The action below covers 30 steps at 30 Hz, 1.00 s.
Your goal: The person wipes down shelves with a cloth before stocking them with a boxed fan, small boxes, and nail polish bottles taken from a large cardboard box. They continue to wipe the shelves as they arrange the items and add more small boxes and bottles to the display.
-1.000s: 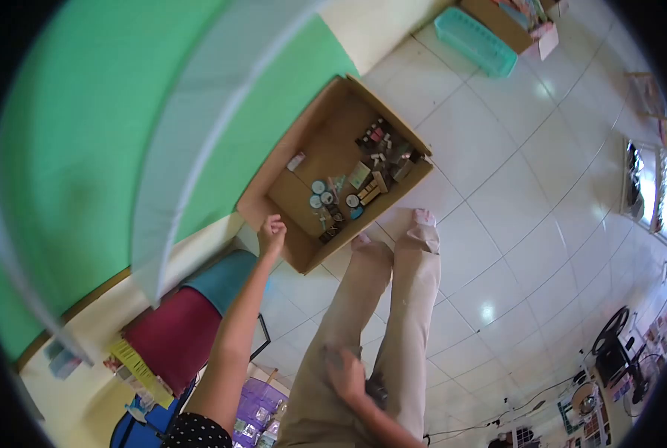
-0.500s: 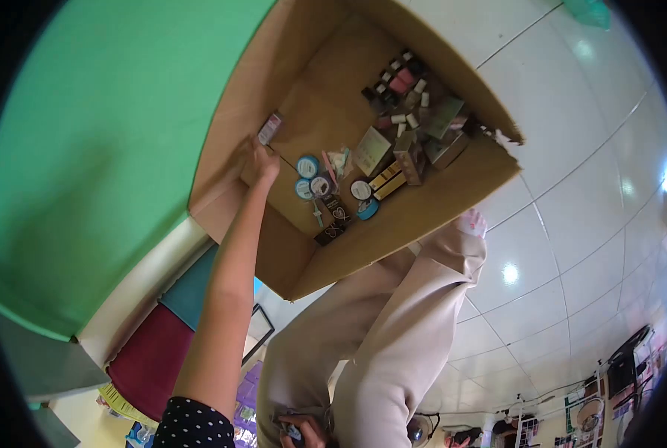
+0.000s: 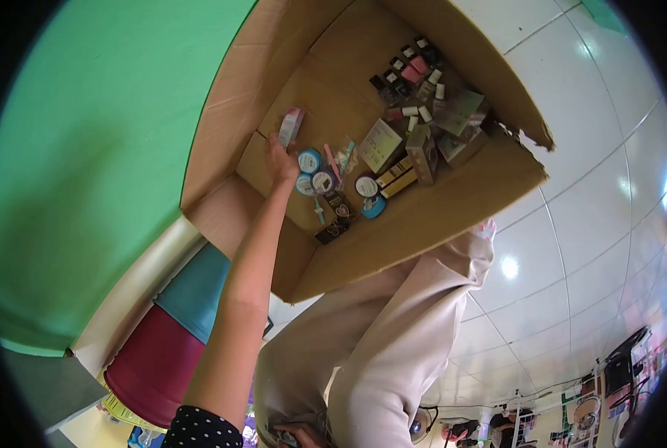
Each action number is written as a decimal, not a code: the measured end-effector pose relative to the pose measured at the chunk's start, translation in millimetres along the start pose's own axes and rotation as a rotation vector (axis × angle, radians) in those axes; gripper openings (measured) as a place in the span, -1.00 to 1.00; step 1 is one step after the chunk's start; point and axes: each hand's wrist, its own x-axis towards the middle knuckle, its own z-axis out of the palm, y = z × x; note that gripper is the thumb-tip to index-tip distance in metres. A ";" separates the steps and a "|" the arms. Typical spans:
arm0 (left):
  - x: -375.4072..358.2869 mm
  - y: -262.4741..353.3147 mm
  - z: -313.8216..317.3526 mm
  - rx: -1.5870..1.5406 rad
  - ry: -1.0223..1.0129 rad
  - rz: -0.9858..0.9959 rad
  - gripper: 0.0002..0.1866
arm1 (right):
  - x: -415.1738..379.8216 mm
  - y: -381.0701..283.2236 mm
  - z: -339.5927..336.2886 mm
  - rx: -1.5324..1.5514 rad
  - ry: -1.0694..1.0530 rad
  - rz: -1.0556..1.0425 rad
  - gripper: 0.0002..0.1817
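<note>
The small pale box (image 3: 292,125) is inside the big carton (image 3: 225,112), toward its left side, tilted, with its near end in the left hand (image 3: 281,160). Half a second ago it lay closer to the left wall of the carton, with the fingers just reaching it; now it has shifted to the right, and the hand has come along with it. That suggests the reach is over and the hand has a hold on this one item, the fingers closed about its near end. Whether the box is clear of the carton's bottom, I cannot tell.

Just right of the wrist sit the round tubs (image 3: 309,160), with a pink stick (image 3: 331,160) beside them and dark packets (image 3: 333,230) nearer. Farther right are gold boxes (image 3: 398,178), a larger pale box (image 3: 381,146) and, at the far right, nail polish bottles (image 3: 414,71). These lie much as they did.

The right hand (image 3: 303,433) is low at the near edge, by the trousers (image 3: 393,336), partly cut off; I cannot tell whether it grips anything. A green wall (image 3: 109,112) stands left of the carton, tiled floor (image 3: 513,321) right.
</note>
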 end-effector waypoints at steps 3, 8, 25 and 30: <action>-22.7 11.3 -25.6 -0.322 0.008 0.053 -0.62 | -3.5 -0.4 -2.8 0.015 -0.004 0.022 -0.74; -116.8 81.8 -137.6 -1.170 -0.253 -0.095 -0.62 | -16.2 -1.1 -12.0 0.043 0.016 0.060 -0.74; -380.8 252.8 -571.4 -1.882 -0.638 0.234 -0.54 | -189.6 -211.3 -122.3 0.599 -0.004 -0.357 -0.65; -441.4 254.7 -617.4 -1.971 -0.312 0.156 -0.48 | -282.9 -265.0 -70.6 -0.348 -0.133 -1.399 -0.56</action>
